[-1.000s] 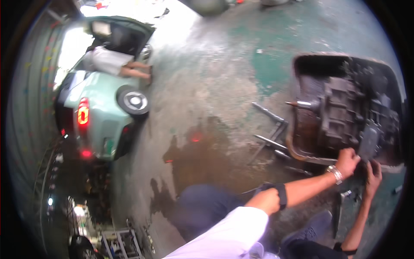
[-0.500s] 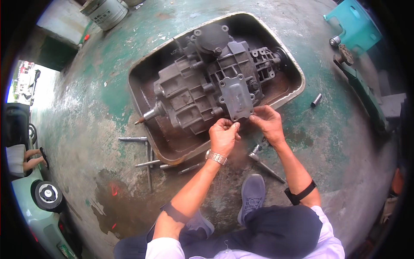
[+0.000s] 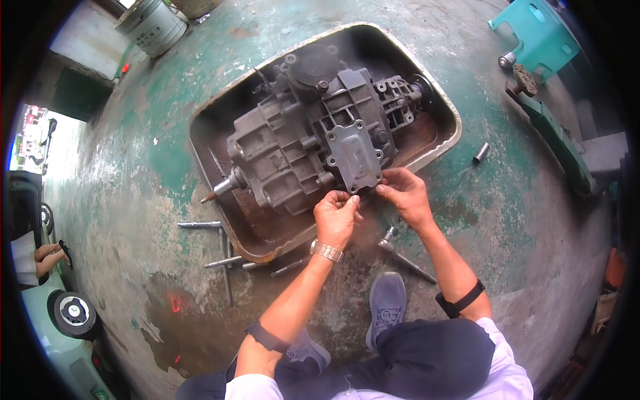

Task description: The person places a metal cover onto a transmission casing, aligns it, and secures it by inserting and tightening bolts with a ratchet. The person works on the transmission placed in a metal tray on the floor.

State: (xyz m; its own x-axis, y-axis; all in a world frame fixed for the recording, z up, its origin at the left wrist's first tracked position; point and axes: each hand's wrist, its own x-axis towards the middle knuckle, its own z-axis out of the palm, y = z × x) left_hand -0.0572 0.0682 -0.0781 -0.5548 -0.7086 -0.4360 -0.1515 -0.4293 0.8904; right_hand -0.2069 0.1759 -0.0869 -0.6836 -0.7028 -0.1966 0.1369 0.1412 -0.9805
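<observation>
A grey metal gearbox (image 3: 280, 153) lies in a deep, dirty rectangular tray (image 3: 455, 143). Over its near side rests a flat cover plate (image 3: 357, 157) with bolt holes around its rim. My left hand (image 3: 335, 217), a metal-banded watch on its wrist, is closed with thumb and finger pinched at the plate's lower left corner. At the lower right corner, my right hand (image 3: 407, 197) pinches the plate's edge between thumb and forefinger. The undersides of the fingers are hidden, so any small part between them cannot be seen.
Several wrenches and bars (image 3: 223, 247) lie left of my feet, below the tray. A socket wrench (image 3: 407, 257) is by my right forearm, and a loose socket (image 3: 481, 153) lies further right. A turquoise stool (image 3: 537, 37), a green metal arm (image 3: 553, 140) and a bucket (image 3: 153, 30) stand around.
The whole view has shifted slightly, so the tray appears a little further left. Both hands stay at the plate's lower corners, and the plate keeps its place on the gearbox.
</observation>
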